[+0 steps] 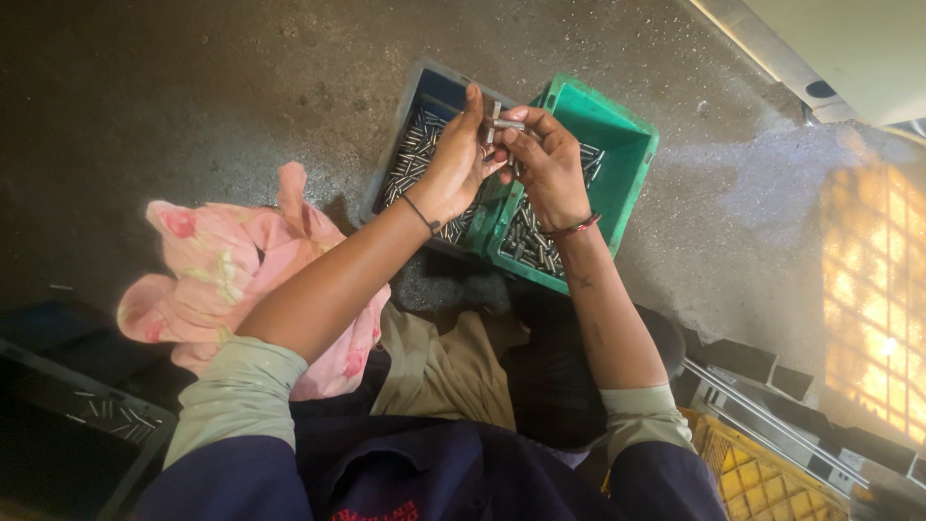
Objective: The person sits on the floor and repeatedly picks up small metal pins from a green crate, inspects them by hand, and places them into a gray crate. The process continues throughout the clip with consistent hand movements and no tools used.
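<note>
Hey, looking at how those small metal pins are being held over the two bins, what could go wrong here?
The pins pinched between the left hand and right hand could slip and land in the wrong bin, blue or green. One could also roll onto the dark floor and be hard to spot.

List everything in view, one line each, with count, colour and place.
blue crate: one, blue-grey, on the floor, upper middle, holds metal pins
green crate: one, green, beside the blue crate on its right, holds metal pins
metal pins: many, silver, in both crates
cloth: one, pink floral, on the floor at left
dark tray: one, black, lower left, a few pins in it
yellow crate: one, yellow, lower right
floor: dark grey concrete
left hand: over the crates, fingers on a small metal part
right hand: grips the same part
</note>
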